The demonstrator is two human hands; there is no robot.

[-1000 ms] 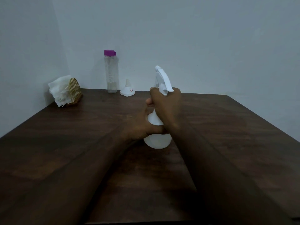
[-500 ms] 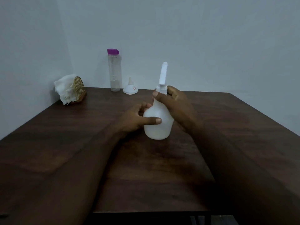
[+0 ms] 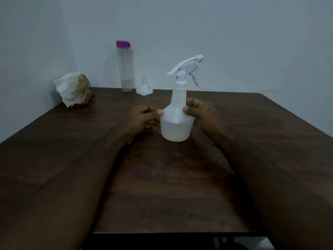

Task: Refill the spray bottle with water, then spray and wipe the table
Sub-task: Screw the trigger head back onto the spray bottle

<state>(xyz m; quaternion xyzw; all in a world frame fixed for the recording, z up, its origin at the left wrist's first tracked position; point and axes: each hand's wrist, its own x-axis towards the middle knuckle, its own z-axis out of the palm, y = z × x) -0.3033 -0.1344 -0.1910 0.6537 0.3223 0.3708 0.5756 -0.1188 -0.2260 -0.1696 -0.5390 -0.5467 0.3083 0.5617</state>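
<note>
A translucent white spray bottle [image 3: 177, 121] stands upright in the middle of the dark wooden table [image 3: 252, 134]. Its white trigger head [image 3: 187, 69] is on, with the nozzle pointing right. My left hand [image 3: 144, 118] lies just left of the bottle, fingers loosely curled, thumb tip touching the bottle's shoulder. My right hand [image 3: 201, 114] holds the right side of the shoulder, thumb in front and fingers curled behind. A clear water bottle with a purple cap [image 3: 125, 67] stands at the back by the wall. Next to it lies a small white funnel [image 3: 144, 88], wide end down.
A gold wire holder with white tissues [image 3: 74, 89] sits at the table's back left corner against the wall. The walls close off the back and left sides. The table's front edge [image 3: 162, 231] is near me.
The right hand has dropped from the bottle's neck to its shoulder. The trigger head has turned so its nozzle points right. The left hand has loosened from round the body to a thumb touch.
</note>
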